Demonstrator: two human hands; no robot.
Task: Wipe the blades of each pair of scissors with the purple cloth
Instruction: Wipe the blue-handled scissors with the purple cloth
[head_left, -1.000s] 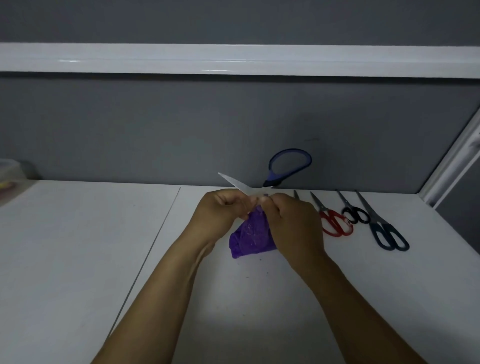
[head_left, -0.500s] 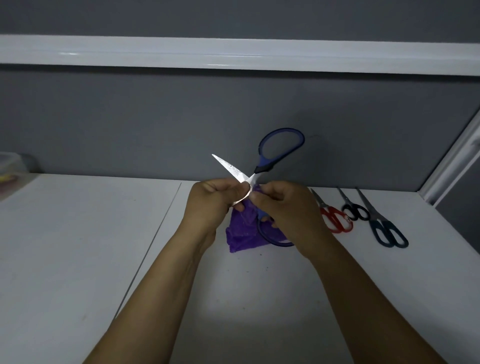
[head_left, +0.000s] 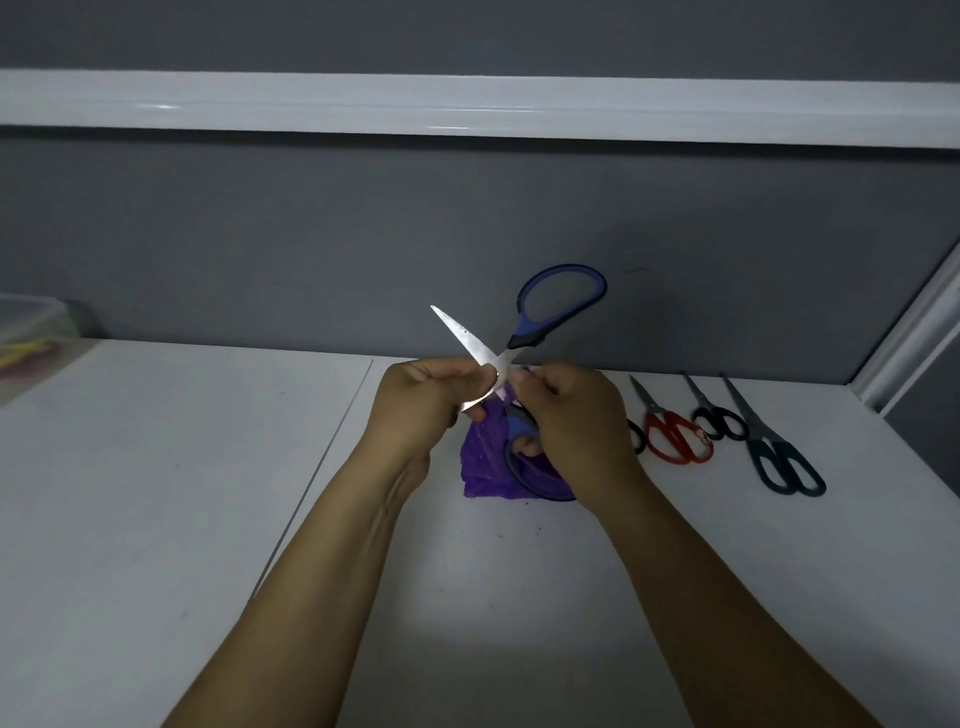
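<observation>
Above the white counter (head_left: 156, 493), open blue-handled steel scissors (head_left: 524, 340) are being gripped by the left hand (head_left: 426, 400); the crumpled purple cloth (head_left: 485, 462) is being pinched by the right hand (head_left: 576, 421). Wiping is best directed pivot-to-tip

A white table (head_left: 156, 519) is split by a seam (head_left: 322, 467) left of centre. Over on the right, red-handled scissors (head_left: 675, 436), small black-handled scissors (head_left: 719, 422) and bigger dark-handled scissors (head_left: 779, 457) are laid flat in a row, tips toward the wall. A clear tub (head_left: 31, 332) is parked far left.

Both forearms (head_left: 332, 561), left hand (head_left: 415, 402) and right hand (head_left: 579, 415) are bare.
</observation>
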